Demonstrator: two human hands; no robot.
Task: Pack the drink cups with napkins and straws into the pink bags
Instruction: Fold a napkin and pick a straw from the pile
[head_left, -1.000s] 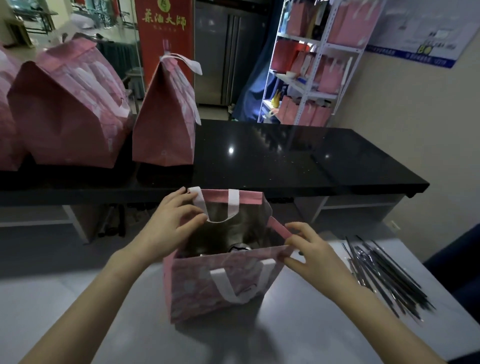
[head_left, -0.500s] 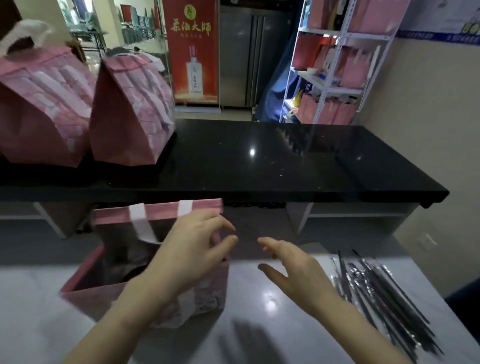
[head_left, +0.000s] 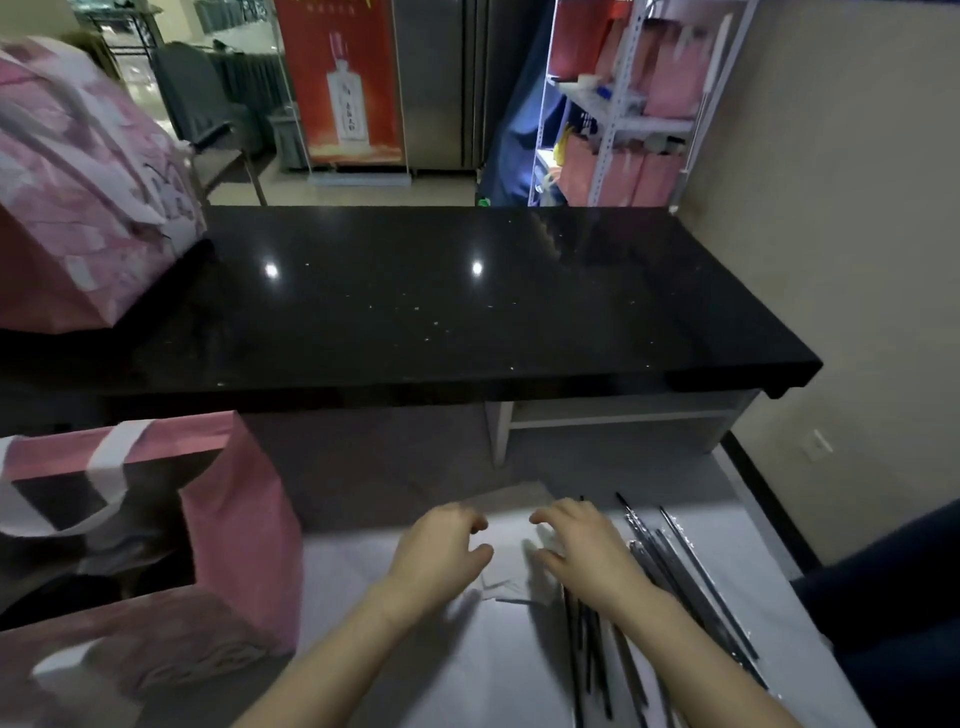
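Observation:
An open pink bag (head_left: 244, 525) with white handles stands at the left of the white table, its dark inside showing; what is in it is hard to make out. My left hand (head_left: 439, 558) and my right hand (head_left: 582, 551) hover side by side over a stack of pale napkins (head_left: 506, 512) in the middle of the table, fingers curled and apart, holding nothing. Several dark wrapped straws (head_left: 670, 566) lie just right of my right hand, some running under my forearm.
A black counter (head_left: 441, 301) runs across behind the white table (head_left: 467, 665). A closed pink bag (head_left: 83, 208) sits on its left end. A white shelf rack (head_left: 623, 104) with more pink bags stands at the back right. The wall is at the right.
Both hands let go of the open pink bag and moved right to the napkins by the straws. The view swung right, so the bag now stands at the left.

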